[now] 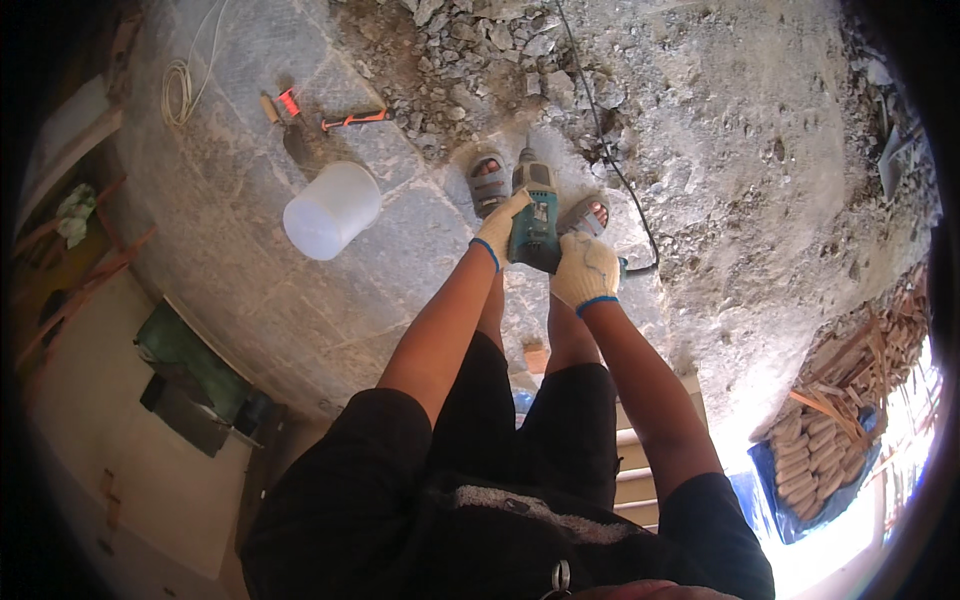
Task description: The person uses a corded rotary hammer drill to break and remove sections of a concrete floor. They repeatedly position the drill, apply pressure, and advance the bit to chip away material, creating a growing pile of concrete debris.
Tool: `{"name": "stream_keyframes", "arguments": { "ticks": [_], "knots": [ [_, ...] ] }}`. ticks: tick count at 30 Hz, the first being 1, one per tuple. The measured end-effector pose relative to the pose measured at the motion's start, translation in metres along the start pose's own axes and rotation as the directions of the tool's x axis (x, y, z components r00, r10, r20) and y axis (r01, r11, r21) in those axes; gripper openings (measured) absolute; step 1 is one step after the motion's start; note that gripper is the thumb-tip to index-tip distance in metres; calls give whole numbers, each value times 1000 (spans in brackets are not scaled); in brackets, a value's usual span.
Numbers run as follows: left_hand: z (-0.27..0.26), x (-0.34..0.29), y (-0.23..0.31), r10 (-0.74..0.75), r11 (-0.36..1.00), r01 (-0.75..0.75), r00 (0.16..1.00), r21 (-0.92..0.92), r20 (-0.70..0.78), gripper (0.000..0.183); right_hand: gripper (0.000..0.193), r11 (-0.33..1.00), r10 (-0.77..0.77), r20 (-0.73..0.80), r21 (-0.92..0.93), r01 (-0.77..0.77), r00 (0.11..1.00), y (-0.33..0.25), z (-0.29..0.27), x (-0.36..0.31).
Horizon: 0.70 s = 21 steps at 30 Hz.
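Both my hands wear cream knit gloves with blue cuffs and grip a green rotary hammer drill (537,215). My left hand (502,228) is closed along the left side of its body. Around the rear handle, largely hidden by the glove, my right hand (586,270) is wrapped. The drill points away from me and down, its bit between my sandalled feet, by the edge of the broken floor. Dust blurs the tip, so contact cannot be made out. A black power cord (610,150) runs from the handle across the rubble.
Broken concrete rubble (480,60) lies ahead of my feet. On the left floor stand a white bucket (332,210), an orange-handled tool (357,119), a trowel (298,143), a red spool (289,101) and a coiled pale cord (178,92). Filled sacks (815,460) are stacked at right.
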<state>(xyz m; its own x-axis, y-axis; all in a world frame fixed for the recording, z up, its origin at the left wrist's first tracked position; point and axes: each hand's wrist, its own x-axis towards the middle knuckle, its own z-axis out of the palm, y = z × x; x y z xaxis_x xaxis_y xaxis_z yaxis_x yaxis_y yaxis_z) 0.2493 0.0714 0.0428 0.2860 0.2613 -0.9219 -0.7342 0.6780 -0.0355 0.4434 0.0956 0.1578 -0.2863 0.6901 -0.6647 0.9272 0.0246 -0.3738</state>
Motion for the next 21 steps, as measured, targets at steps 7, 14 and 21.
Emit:
{"name": "stream_keyframes", "arguments": {
  "ticks": [7, 14, 21],
  "knots": [
    [-3, 1, 2, 19, 1000, -19, 1000, 16, 13, 49, 22, 1000, 10, -10, 1, -10, 1000, 0, 7, 4],
    [-7, 5, 7, 2, 1000, -2, 1000, 26, 20, 48, 24, 1000, 5, 12, -15, -5, 1000, -4, 2, 6],
    [-1, 7, 7, 6, 1000, -6, 1000, 21, -2, 46, 33, 1000, 11, 57, -24, -10, 998, 0, -6, 8]
  ]
}}
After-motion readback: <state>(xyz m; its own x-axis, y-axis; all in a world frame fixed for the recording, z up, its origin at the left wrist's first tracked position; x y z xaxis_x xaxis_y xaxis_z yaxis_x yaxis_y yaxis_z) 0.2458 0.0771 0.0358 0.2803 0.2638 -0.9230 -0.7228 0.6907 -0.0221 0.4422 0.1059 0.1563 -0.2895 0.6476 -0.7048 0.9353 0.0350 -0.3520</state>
